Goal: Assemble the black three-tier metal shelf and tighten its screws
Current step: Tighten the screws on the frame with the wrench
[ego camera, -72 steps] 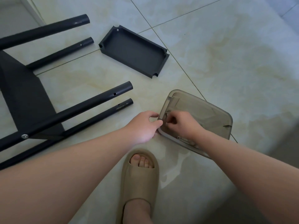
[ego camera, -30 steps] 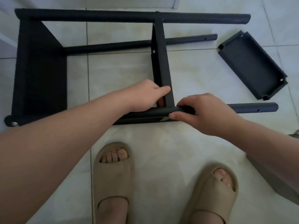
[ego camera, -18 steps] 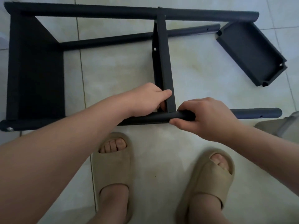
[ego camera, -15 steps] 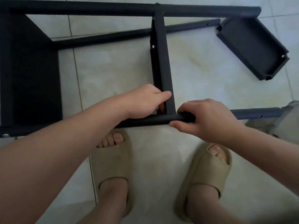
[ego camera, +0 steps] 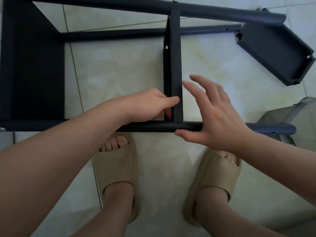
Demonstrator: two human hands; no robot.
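Observation:
The black shelf frame lies on its side on the tiled floor. Its near pole (ego camera: 153, 127) runs left to right just beyond my feet. The middle tier (ego camera: 174, 65) stands edge-on between the near and far poles. My left hand (ego camera: 150, 106) grips the near end of the middle tier where it meets the pole, fingers wrapped around its left side. My right hand (ego camera: 212, 113) hovers over the pole right of that joint, fingers spread, thumb under the pole, holding nothing. A loose third tier (ego camera: 273, 52) lies at the upper right.
The bottom tier (ego camera: 34, 65) is fixed at the frame's left end. A translucent grey plastic box (ego camera: 294, 117) sits at the right edge beside the pole's free end. My two feet in beige slippers (ego camera: 118, 168) stand just short of the frame.
My right hand has let go of the near pole and opened, fingers lifting and spreading. My left hand keeps its grip on the middle tier. The view has shifted slightly downward.

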